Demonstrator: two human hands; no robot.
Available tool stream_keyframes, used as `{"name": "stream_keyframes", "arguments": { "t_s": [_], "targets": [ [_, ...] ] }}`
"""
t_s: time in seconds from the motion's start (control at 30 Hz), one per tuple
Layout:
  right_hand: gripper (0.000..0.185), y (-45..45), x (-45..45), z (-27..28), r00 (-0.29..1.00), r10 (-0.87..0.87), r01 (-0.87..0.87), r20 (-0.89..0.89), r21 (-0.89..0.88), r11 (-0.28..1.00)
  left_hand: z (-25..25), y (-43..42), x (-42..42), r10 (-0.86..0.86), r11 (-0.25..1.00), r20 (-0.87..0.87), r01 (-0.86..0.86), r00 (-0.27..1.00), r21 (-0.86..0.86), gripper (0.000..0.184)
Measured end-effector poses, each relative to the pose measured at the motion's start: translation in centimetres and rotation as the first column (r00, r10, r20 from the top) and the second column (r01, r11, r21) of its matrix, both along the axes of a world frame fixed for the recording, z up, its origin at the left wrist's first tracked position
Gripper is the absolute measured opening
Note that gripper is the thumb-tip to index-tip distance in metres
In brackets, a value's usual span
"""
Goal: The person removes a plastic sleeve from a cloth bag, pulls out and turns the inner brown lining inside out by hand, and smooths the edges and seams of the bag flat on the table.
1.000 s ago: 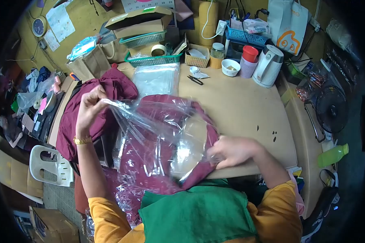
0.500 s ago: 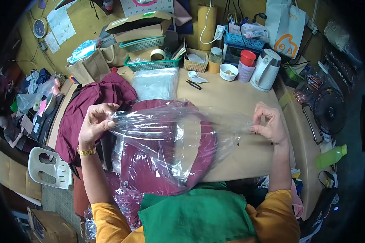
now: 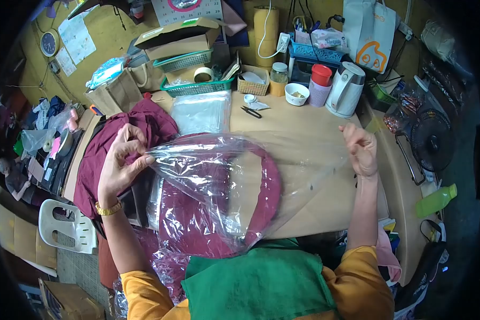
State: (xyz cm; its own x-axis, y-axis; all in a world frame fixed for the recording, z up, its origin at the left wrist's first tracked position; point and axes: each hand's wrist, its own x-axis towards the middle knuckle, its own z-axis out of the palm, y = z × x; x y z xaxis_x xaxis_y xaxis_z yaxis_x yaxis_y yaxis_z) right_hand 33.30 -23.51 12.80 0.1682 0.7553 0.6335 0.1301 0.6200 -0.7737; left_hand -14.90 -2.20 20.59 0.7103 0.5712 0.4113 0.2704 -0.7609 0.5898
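Down at six o'clock, nearest the person's green apron (image 3: 261,282), the clear bag (image 3: 197,181) lies on the table (image 3: 325,197) with a maroon garment (image 3: 192,213) under its film, one curved band bowing out towards three. The film spreads from ten o'clock across to two, its long axis running roughly nine to three; glare and creases hide which end of the garment is which. The hands are well apart: the left hand (image 3: 124,165) pinches the film's edge at ten, while the right hand (image 3: 360,149), fingers curled, is up by the far corner at two, and I can't tell whether it grips any.

A heap of maroon cloth (image 3: 122,133) crowds in at ten, just beside the left hand. Beyond, at twelve, sit a stack of clear bags (image 3: 202,112) and black snips (image 3: 250,112); past them, a white bowl (image 3: 296,95) and kettle (image 3: 346,89) at one, and a green basket (image 3: 197,88) towards eleven. The view's edges fall into black.
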Motion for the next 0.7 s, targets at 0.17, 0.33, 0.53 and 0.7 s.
{"name": "stream_keyframes", "arguments": {
  "t_s": [0.17, 0.33, 0.53, 0.7],
  "targets": [
    [0.023, -0.8, -1.0, 1.3, 0.814, -0.37, 0.418, 0.448, -0.008, 0.908, -0.4, 0.5, -0.3, -0.003, 0.998, 0.115, 0.01, 0.993, -0.066, 0.032],
    [0.029, 0.4, -0.2, -1.7, 0.919, -0.385, 0.376, 0.081, 0.108, 0.92, -3.3, 1.0, 2.0, -0.195, 0.846, 0.625, 0.453, 0.756, -0.283, 0.026],
    [0.029, 2.5, -5.6, -2.4, 0.674, 0.293, -0.145, -0.678, 0.268, 0.952, -5.1, -0.2, 7.2, -0.187, 0.281, 0.93, 0.925, 0.315, -0.257, 0.022],
    [0.032, 3.1, -17.3, 0.1, 0.992, -0.054, 0.03, -0.115, -0.2, 0.979, -6.0, -9.3, 15.2, -0.033, 0.928, 0.345, 0.157, 0.938, -0.338, 0.053]
  ]
}}
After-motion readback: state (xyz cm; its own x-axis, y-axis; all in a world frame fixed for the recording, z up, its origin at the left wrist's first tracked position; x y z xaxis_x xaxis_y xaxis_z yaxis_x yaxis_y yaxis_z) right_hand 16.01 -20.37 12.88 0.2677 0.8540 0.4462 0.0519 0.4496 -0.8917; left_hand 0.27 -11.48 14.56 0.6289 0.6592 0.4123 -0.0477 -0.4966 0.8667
